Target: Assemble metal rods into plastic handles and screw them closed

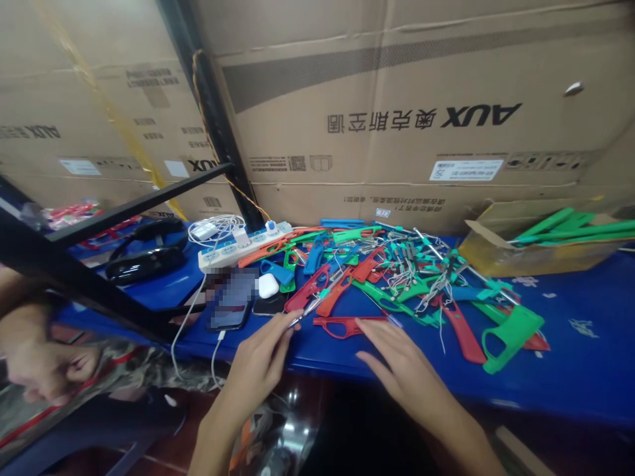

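My left hand (262,354) is closed in a pinch on a thin metal rod with a teal piece (313,302), which slants up and to the right from the fingertips. A red gun-shaped lighter shell (342,327) lies near the table's front edge, between my hands. My right hand (399,360) reaches over its right end, fingers stretched out and thumb apart; whether it touches the shell is unclear. Behind are a crimson shell (308,288), an orange-red shell (335,295) and a heap of metal rods with teal parts and white wires (421,258).
A green shell (513,337) lies at the right on the blue table (585,370). Behind it stands a cardboard box (536,258) of green pieces. To the left are a phone (231,301), a white earbud case (268,285), a power strip (218,258) and another person's hands (49,363).
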A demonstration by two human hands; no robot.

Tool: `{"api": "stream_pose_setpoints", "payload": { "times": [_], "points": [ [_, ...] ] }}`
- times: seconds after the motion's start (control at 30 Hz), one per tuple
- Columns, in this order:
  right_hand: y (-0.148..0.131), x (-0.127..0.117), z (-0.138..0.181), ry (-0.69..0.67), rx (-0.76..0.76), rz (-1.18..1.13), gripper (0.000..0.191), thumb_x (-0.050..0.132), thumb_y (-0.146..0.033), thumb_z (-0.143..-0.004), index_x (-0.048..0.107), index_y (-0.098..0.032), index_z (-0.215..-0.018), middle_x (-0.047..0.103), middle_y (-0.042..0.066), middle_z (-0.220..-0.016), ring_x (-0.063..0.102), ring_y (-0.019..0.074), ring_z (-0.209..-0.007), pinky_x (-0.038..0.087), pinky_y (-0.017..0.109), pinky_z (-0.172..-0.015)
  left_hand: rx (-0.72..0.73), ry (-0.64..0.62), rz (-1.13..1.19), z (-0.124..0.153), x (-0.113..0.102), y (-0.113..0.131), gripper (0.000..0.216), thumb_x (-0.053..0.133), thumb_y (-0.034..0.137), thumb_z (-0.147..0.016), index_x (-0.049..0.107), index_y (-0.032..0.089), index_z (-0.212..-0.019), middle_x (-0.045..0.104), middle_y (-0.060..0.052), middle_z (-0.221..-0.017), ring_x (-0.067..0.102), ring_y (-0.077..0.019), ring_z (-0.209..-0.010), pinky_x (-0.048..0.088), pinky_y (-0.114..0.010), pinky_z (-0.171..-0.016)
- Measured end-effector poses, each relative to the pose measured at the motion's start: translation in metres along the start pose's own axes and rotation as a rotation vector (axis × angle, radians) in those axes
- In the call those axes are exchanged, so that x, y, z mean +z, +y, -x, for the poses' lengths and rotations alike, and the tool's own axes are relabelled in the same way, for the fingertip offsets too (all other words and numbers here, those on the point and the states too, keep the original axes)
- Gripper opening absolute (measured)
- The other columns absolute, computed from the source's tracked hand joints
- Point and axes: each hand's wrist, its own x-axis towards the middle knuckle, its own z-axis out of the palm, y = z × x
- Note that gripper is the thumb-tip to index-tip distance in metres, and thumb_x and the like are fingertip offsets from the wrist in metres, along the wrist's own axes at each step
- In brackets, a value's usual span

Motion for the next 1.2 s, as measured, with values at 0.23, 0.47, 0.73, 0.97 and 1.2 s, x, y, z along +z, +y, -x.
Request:
{"api": "stream_pose_setpoints", "payload": {
  "times": [0.23,0.47,0.73,0.97,1.2],
  "points": [
    [0.014,-0.025,0.011,0.095,0.047,-0.067,0.041,0.062,-0.030,-0.098,0.063,-0.038,-0.138,0.071,0.003,-0.132,0.067,0.0302,-0.123,0.056,0.054,-0.105,0.132,-0.001,0.066,-0.008,0.014,0.023,0.046,0.053,0.015,-0.102,0.058,0.034,-0.143,0.075,-0.005,-0.117,0.072,-0.0234,-0.108,0.057,-0.031,-0.089],
    [0.006,-0.026,-0.008,0.132,0.193,-0.364,0.046,0.071,-0.034,-0.094,0.060,-0.036,-0.138,0.077,0.002,-0.118,0.075,0.0228,-0.102,0.062,0.043,-0.094,0.184,-0.038,0.219,-0.018,0.024,0.044,0.049,0.051,0.007,-0.101,0.054,0.032,-0.143,0.070,-0.006,-0.105,0.069,-0.0174,-0.091,0.052,-0.027,-0.080],
    [0.005,-0.027,-0.013,0.113,0.246,-0.650,0.022,0.072,-0.030,-0.093,0.071,-0.029,-0.115,0.079,0.002,-0.098,0.074,0.0174,-0.082,0.063,0.032,-0.079,0.099,-0.050,0.198,-0.013,0.030,0.034,0.045,0.050,0.011,-0.103,0.054,0.032,-0.142,0.070,-0.005,-0.106,0.070,-0.0180,-0.094,0.052,-0.028,-0.083],
    [0.005,-0.024,-0.009,0.054,0.208,-0.797,0.032,0.075,-0.026,-0.091,0.067,-0.033,-0.121,0.073,0.001,-0.105,0.070,0.0150,-0.089,0.059,0.030,-0.082,0.096,0.023,0.188,-0.027,0.040,0.031,0.040,0.052,0.014,-0.103,0.058,0.030,-0.139,0.072,-0.005,-0.113,0.070,-0.0185,-0.099,0.051,-0.028,-0.091],
    [0.008,-0.020,-0.008,0.184,0.252,-0.525,0.057,0.075,-0.029,-0.090,0.052,-0.036,-0.142,0.054,0.007,-0.136,0.059,0.0147,-0.087,0.055,0.030,-0.076,0.066,0.049,0.328,-0.030,0.043,0.039,0.036,0.048,0.015,-0.105,0.057,0.030,-0.137,0.069,0.000,-0.095,0.065,-0.0123,-0.079,0.051,-0.023,-0.077]
  ]
}}
